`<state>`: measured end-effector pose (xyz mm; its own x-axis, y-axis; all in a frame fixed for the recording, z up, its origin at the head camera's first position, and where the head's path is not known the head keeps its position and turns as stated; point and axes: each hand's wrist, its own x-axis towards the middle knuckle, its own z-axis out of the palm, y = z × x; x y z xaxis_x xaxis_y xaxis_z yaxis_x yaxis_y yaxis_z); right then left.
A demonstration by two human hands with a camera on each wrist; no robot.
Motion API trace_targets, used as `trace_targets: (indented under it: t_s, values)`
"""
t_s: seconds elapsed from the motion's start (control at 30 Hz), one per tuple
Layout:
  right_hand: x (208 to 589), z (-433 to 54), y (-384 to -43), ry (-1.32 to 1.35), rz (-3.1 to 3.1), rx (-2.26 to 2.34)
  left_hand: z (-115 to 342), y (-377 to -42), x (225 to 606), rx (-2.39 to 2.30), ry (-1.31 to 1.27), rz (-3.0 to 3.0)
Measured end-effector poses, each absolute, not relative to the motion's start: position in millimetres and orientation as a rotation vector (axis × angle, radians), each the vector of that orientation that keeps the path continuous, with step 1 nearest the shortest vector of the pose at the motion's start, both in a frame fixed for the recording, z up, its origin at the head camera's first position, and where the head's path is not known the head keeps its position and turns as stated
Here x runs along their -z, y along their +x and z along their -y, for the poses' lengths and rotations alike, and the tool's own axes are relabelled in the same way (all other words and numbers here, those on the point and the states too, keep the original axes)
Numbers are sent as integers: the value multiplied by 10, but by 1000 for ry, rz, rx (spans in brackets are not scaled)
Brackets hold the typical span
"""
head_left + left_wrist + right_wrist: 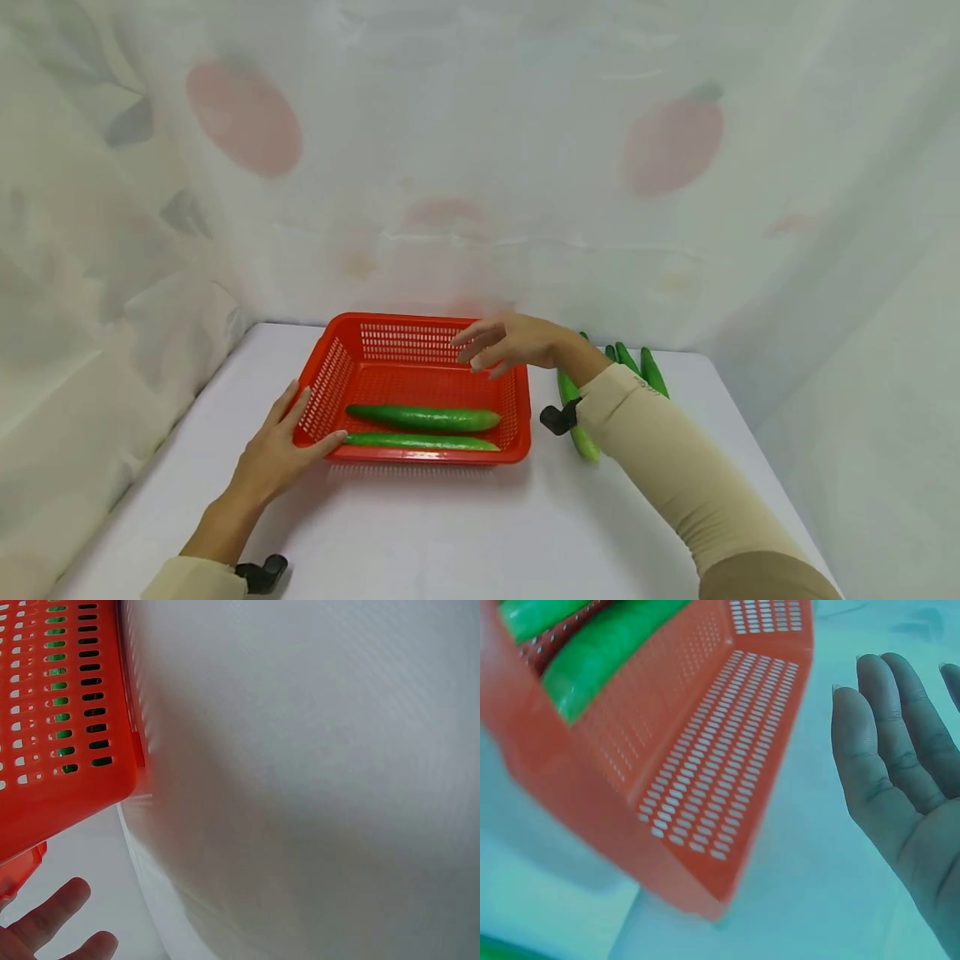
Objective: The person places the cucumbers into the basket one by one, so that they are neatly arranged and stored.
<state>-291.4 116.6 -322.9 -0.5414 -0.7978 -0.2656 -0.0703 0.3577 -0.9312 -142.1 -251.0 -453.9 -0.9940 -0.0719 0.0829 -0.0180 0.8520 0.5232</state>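
The left hand (pixel 273 454), fingers spread, touches the rim of a red, perforated basket (pixel 427 456) on the white surface (pixel 450 533); two long, glossy cucumbers (pixel 423 418) lie inside — the right hand (pixel 517 342), relaxed and holding nothing, hovers above.

A smooth-looking white bench (pixel 420 542) is carrying everything, spreading out in front of a red basket (pixel 420 455) and extending past it on both sides. The basket is standing upright on the surface and is casting a soft shadow just in front of itself. Right of the basket, a long cucumber (pixel 585 443) is lying directly on the bench, its paler end reaching about level with the basket's front edge. Farther right of the basket, three more cucumbers (pixel 654 372) are lying, partly hidden
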Motion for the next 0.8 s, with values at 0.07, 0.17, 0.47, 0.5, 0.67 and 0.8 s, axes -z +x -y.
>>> trace_targets:
  t_s: [0.07, 0.17, 0.47, 0.5, 0.67, 0.8]
  values:
    - [3175, -1230, -2893, -772, -1886, 1243, 2529, -1420, 4535, 816, 76, 2930]
    - [3104, -1331, -2859, -783, -1896, 1270, 2552, -1418, 4526, 806, 79, 2934]
    - [2906, -1695, -2744, -808, -1950, 1360, 2583, -1412, 4523, 816, 81, 2939]
    - [2888, -1742, -2733, -808, -1957, 1369, 2585, -1408, 4525, 820, 81, 2940]
    - [2797, -1969, -2675, -790, -1985, 1427, 2617, -1392, 4541, 817, 70, 2927]
    - [2744, -2138, -2654, -804, -2017, 1462, 2642, -1385, 4547, 795, 69, 2920]
